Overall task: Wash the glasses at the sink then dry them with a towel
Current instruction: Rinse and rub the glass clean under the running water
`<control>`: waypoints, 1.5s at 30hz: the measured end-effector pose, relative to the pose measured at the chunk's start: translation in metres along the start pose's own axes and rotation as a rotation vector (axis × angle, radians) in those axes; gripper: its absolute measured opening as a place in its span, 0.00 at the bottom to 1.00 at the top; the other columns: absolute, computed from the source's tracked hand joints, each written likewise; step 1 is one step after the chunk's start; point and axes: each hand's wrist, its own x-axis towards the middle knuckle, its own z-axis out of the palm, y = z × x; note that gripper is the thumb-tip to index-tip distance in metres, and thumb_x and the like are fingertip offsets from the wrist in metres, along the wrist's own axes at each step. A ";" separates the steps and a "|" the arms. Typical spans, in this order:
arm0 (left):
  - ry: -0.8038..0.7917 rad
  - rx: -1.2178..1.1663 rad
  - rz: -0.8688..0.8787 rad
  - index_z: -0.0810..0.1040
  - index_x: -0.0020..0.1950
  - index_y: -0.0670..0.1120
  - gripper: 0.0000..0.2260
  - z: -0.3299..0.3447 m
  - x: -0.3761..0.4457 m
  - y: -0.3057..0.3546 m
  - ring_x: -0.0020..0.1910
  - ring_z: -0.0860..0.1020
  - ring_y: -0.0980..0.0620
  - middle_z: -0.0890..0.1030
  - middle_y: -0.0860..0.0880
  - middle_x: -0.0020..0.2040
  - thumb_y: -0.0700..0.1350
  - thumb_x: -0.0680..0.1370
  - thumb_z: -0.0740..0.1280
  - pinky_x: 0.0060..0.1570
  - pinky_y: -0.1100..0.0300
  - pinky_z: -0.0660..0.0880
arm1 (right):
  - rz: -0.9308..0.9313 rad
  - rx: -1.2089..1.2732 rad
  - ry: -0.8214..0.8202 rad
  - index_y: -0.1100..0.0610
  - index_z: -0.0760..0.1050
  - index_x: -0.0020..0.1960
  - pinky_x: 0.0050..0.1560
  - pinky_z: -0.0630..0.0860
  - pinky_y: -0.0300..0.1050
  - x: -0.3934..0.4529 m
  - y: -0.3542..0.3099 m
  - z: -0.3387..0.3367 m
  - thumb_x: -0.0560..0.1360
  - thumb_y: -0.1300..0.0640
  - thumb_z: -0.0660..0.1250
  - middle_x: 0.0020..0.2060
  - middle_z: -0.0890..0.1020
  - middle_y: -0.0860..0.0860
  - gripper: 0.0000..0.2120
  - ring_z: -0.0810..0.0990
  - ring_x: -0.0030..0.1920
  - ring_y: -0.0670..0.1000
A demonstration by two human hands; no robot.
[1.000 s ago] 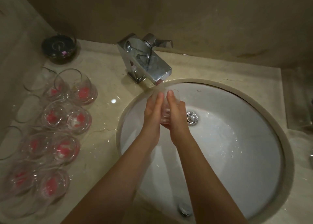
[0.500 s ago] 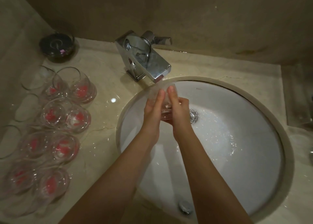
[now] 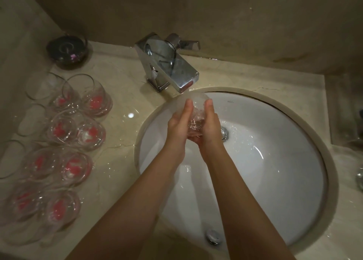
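A clear glass [image 3: 196, 120] with a reddish base is pressed between my two palms over the white round sink [image 3: 275, 161]. It sits just below the spout of the chrome faucet [image 3: 170, 67], and water runs onto it. My left hand [image 3: 179, 124] flattens against its left side. My right hand [image 3: 211, 126] cups its right side and bottom. Much of the glass is hidden by my fingers. Several more clear glasses [image 3: 64, 140] with red marks at the base stand in rows on the wet counter at the left. No towel shows.
A dark round dish [image 3: 67, 50] sits in the back left corner of the beige stone counter [image 3: 125, 94]. The drain [image 3: 224, 133] lies just right of my hands. The overflow fitting [image 3: 214, 236] is at the sink's near wall. Walls close in behind and at the left.
My hands have slid along the glass, turning it between the palms under the running water. The view has shifted slightly; the glasses on the counter stayed put.
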 end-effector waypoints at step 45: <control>-0.036 -0.139 -0.078 0.75 0.65 0.43 0.25 -0.026 -0.022 0.033 0.40 0.83 0.51 0.83 0.50 0.46 0.38 0.69 0.76 0.55 0.43 0.79 | -0.361 -0.364 -0.064 0.51 0.67 0.73 0.73 0.63 0.54 -0.015 -0.117 0.059 0.81 0.45 0.55 0.71 0.69 0.47 0.22 0.67 0.71 0.49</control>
